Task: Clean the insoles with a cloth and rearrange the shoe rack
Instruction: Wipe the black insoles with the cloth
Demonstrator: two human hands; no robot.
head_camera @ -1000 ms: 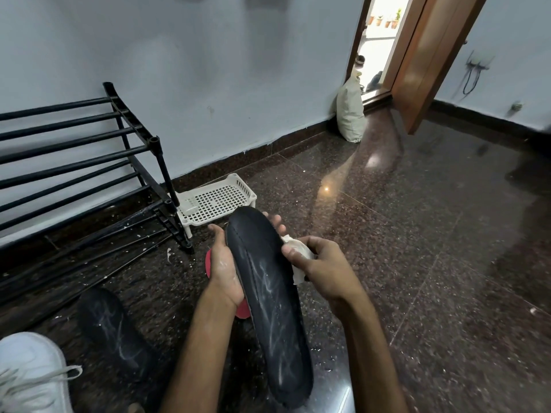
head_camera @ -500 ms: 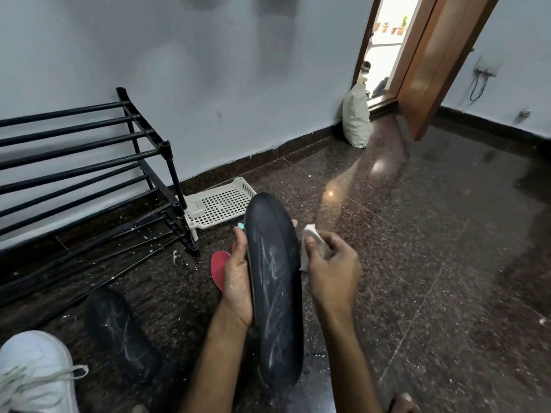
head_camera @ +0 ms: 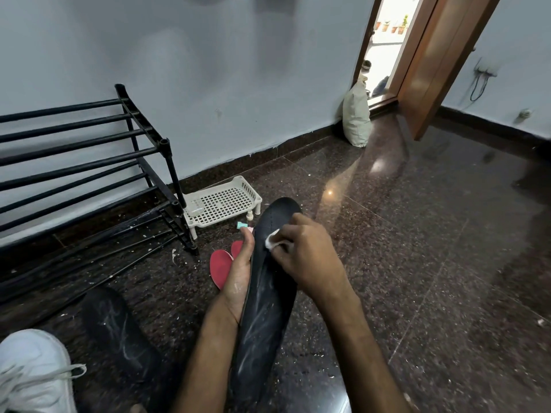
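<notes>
Black insoles, two. The held insole stands at lower centre of the frame, raised off the floor, toe end toward the top and heel toward the bottom edge; it is long, matte and black, streaked with whitish smears along its length, with a line of tiny holes near the toe. The second black insole lies flat on the floor at lower left, smeared white in the same way. Hands, two. The left hand supports the held insole from its left edge, thumb laid along the rim, grip wrapped about it with the fingers hidden behind. The right hand has its grip curled, pinching the cloth, one small white wad, against the insole's upper part. Shoe rack, one, black bars, at left against the wall. Red insoles, apparently two, overlapping and partly hidden behind the left hand. White perforated tray, one, just beside the rack's foot. White shoe, one, at the lower left corner. Pale sack, one, at the upper right beside the wooden door.
</notes>
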